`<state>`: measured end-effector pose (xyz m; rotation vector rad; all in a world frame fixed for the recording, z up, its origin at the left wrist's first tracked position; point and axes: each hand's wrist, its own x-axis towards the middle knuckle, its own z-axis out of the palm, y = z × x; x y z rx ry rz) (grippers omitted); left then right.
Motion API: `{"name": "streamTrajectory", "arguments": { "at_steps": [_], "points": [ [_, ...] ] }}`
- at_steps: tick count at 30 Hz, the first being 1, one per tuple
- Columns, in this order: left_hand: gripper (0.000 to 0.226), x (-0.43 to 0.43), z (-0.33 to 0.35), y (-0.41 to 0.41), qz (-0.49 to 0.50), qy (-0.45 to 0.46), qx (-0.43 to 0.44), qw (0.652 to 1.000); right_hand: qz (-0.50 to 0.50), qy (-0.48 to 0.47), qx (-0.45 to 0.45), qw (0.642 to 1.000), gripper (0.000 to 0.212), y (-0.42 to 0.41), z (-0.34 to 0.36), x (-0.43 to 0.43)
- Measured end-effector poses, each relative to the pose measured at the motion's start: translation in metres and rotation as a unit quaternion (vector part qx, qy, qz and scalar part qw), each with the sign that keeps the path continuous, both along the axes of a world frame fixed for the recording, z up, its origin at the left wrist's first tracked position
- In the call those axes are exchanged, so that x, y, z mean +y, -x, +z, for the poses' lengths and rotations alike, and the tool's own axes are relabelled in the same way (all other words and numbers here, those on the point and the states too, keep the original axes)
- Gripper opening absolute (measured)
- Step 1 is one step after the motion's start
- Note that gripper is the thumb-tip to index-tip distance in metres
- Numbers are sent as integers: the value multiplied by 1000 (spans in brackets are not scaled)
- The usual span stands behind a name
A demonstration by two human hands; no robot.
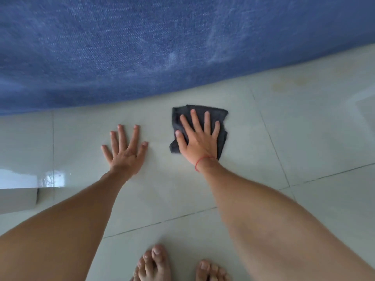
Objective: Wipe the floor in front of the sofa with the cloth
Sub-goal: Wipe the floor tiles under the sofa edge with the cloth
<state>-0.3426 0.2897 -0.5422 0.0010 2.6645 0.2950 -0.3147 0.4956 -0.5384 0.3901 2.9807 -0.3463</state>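
The left hand (125, 151) lies flat and empty on the floor (284, 138), fingers spread. Just to its right, the right hand (199, 138) presses open-palmed on the dark cloth (220, 116), near the blue sofa (142, 47) beyond both hands. The cloth looks soft, light and possibly damp; palm pressure should drag it better than pinching.

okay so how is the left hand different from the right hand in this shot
The right hand presses flat on the dark grey cloth; the left hand rests directly on the bare tiled floor. The right hand lies nearer the blue sofa than the left hand. The right wrist wears a red string; the left wrist is bare. Both are open, palm down, fingers spread.
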Motion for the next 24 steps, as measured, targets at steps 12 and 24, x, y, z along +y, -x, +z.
{"name": "streamTrajectory", "arguments": {
  "at_steps": [12, 24],
  "points": [
    [61, 2, 3, 0, 4, -1, -3, 1000, -182, -28, 3, 983, 53, -42, -6, 90],
    [54, -20, 10, -4, 51, -82, 43, 994, 94, 10, 3, 996, 53, 37, 0, -66]
  ]
}}
